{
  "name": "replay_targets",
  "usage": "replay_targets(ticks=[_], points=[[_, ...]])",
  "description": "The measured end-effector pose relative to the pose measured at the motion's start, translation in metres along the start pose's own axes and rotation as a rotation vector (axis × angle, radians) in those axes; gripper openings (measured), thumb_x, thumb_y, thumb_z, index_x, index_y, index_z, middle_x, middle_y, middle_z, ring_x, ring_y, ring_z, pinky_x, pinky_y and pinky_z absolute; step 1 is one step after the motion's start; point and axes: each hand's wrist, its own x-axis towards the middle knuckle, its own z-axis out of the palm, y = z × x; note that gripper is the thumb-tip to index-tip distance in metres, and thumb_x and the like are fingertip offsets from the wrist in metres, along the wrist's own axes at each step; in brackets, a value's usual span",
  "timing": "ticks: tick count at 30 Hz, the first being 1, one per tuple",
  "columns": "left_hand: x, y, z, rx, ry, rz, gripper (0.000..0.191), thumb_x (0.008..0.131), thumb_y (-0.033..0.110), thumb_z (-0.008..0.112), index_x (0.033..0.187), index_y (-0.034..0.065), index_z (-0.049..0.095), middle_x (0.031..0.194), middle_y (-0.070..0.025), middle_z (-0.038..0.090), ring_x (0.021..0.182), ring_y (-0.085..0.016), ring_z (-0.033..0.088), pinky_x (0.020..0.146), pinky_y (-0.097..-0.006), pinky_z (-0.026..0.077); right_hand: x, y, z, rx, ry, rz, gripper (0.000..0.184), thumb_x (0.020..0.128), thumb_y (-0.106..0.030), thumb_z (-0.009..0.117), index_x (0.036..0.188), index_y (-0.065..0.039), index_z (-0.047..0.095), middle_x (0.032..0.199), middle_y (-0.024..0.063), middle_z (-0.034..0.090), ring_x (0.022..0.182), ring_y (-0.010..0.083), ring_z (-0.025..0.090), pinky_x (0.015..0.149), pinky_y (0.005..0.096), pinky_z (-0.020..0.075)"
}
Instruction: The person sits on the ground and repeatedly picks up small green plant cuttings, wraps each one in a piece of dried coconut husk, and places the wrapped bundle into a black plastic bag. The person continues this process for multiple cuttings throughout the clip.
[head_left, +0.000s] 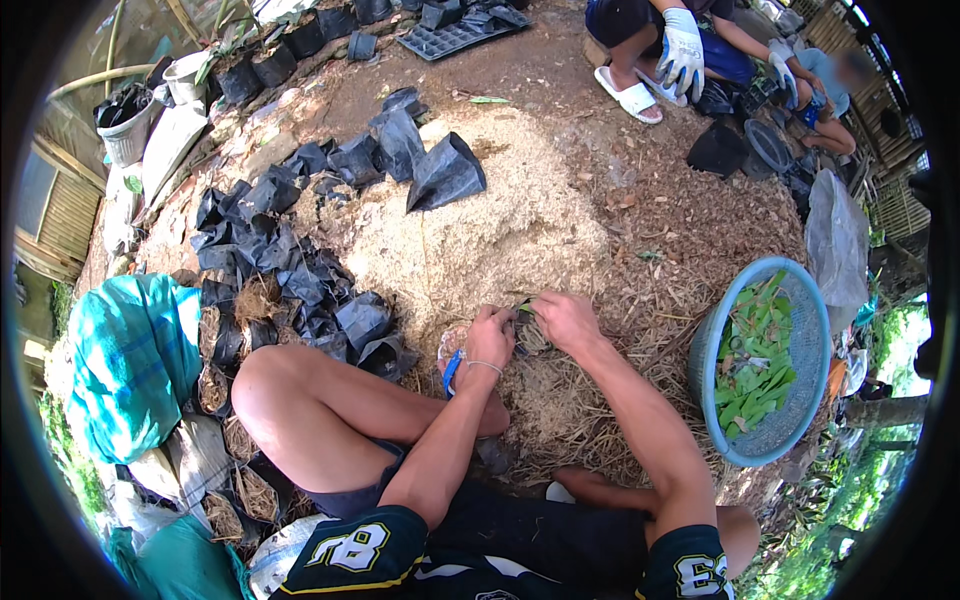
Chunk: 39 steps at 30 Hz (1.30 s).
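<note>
Between my hands, over the pile of pale husk or sawdust (480, 232), is a small black plastic bag (534, 343) with dry, straw-like filling at its mouth. My left hand (491, 339) grips the bag's left rim, its fingers curled over the edge. At the far side of the rim, the fingertips of my right hand (566, 321) pinch a small piece of green leaf (525, 306). My fingers partly cover the bag, and its lower part is hidden.
Black plastic bags (300, 247), several filled with straw, lie to the left near a teal sack (131, 367). A blue plastic basket (814, 360) of green leaves stands right. Two people sit at the far right, one wearing gloves (681, 56). A seedling tray (461, 37) lies beyond.
</note>
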Motion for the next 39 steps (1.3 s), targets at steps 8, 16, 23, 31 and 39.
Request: replay_targets(ticks=[8,16,23,31,39], points=[[-0.002,-0.001,0.001,-0.018,-0.051,-0.139,0.017,0.086,0.005,0.068,0.095,0.0132,0.08,0.102,-0.0141,0.07,0.092,-0.037,0.071,0.08,-0.0473,0.058,-0.003,0.001,0.01,-0.005,-0.032,-0.023,0.008,0.088,-0.015,0.067,0.087,-0.012,0.074,0.085,0.0064,0.069,0.078,0.0277,0.073,0.067,0.0464,0.0586],[-0.003,-0.004,0.005,-0.018,-0.064,-0.102,0.016,0.086,0.004,0.069,0.094,0.01,0.081,0.103,-0.0153,0.072,0.091,-0.037,0.072,0.083,-0.0457,0.059,-0.002,-0.004,0.014,0.002,-0.006,-0.06,0.011,0.083,-0.009,0.067,0.091,-0.012,0.074,0.086,0.0044,0.07,0.083,0.0253,0.073,0.071,0.0427,0.0601],[-0.001,-0.011,0.013,-0.106,-0.043,-0.176,0.014,0.084,0.002,0.069,0.096,0.006,0.073,0.096,-0.0168,0.072,0.09,-0.037,0.072,0.081,-0.0481,0.058,0.0,-0.004,0.021,-0.043,-0.055,-0.092,0.012,0.08,-0.007,0.067,0.088,-0.011,0.075,0.089,0.0057,0.07,0.088,0.0261,0.073,0.072,0.0421,0.0605],[0.006,-0.012,0.02,-0.246,0.018,-0.292,0.022,0.083,-0.001,0.07,0.104,-0.001,0.065,0.083,-0.0108,0.071,0.071,-0.019,0.07,0.069,-0.0329,0.058,0.008,-0.005,0.026,-0.072,-0.146,-0.07,0.014,0.08,-0.007,0.068,0.09,-0.009,0.077,0.097,0.0087,0.069,0.089,0.0289,0.074,0.075,0.0436,0.0612],[0.006,-0.018,0.026,-0.38,0.029,-0.391,0.023,0.084,-0.004,0.069,0.106,-0.0015,0.065,0.086,-0.0087,0.071,0.074,-0.015,0.068,0.071,-0.0304,0.058,0.02,-0.007,0.035,-0.137,-0.213,-0.056,0.014,0.079,-0.006,0.069,0.089,-0.008,0.078,0.099,0.0093,0.07,0.091,0.0283,0.074,0.077,0.0432,0.0619]])
